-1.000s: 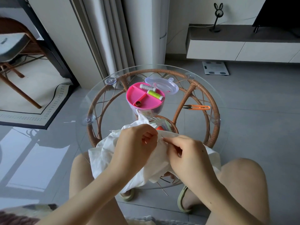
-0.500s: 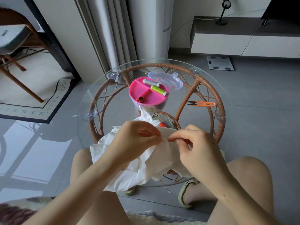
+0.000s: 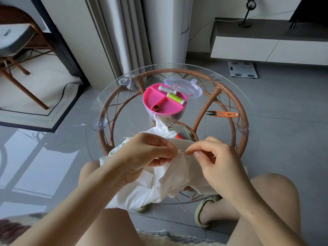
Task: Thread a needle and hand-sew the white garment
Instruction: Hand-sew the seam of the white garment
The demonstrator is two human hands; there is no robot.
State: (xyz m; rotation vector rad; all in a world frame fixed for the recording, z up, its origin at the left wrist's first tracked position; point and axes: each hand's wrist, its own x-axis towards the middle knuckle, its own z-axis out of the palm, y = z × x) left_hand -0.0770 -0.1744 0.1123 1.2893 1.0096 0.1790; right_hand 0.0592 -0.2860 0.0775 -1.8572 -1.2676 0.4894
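Fabric of the white garment point(image 3: 179, 176) was seen crumpled and creased, bunched between and beneath the two hands at the near edge of the glass surface point(image 3: 110, 107). A fold was gripped by the left hand point(image 3: 145, 153); a thin needle point(image 3: 183, 152) was pinched by the right hand point(image 3: 218, 158), fingertips nearly meeting. Beyond the hands, two spools were counted, one grey spool point(image 3: 166, 89) and one green spool point(image 3: 174, 97), and one pair of orange snips point(image 3: 223, 113).

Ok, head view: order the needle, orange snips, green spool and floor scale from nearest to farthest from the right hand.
1. Needle, pinched by the right hand.
2. Orange snips, table right side.
3. Green spool, in the pink tray.
4. Floor scale, beyond the table.
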